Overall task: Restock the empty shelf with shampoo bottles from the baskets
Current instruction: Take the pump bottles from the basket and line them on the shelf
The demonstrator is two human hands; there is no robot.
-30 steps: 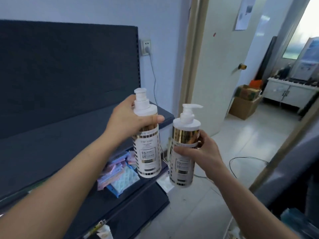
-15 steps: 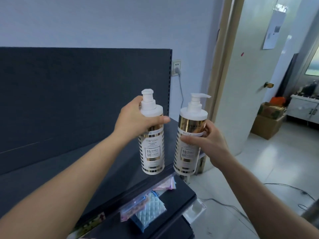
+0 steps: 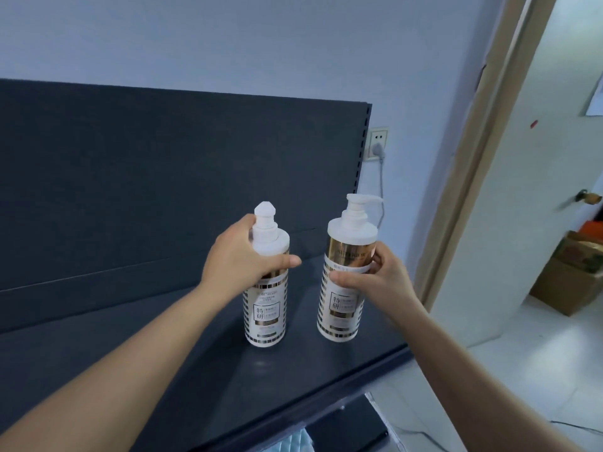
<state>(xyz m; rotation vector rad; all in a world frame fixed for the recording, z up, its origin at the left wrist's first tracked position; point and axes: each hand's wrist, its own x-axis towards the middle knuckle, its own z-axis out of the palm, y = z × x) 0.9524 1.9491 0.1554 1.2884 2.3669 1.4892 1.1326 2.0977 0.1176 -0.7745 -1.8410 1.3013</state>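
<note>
A shop-style display set up inside an ordinary room: a dark metal retail shelf [image 3: 130, 353] with a flat back panel [image 3: 163, 174] and a slotted upright [image 3: 364, 138] stands against a plain painted wall, two matching shampoo bottles [image 3: 266, 318] over its board. Beside it the setting looks domestic or office-like: a wall socket [image 3: 378, 143] with a plug in it, a wooden door frame [image 3: 483, 158], a white door with a brass knob [image 3: 587, 198], and a cardboard box [image 3: 567, 282] on the pale tiled floor [image 3: 509, 363] beyond.

Glossy, likely plastic bottles [image 3: 266, 308]; matt shelf [image 3: 163, 337]
</note>
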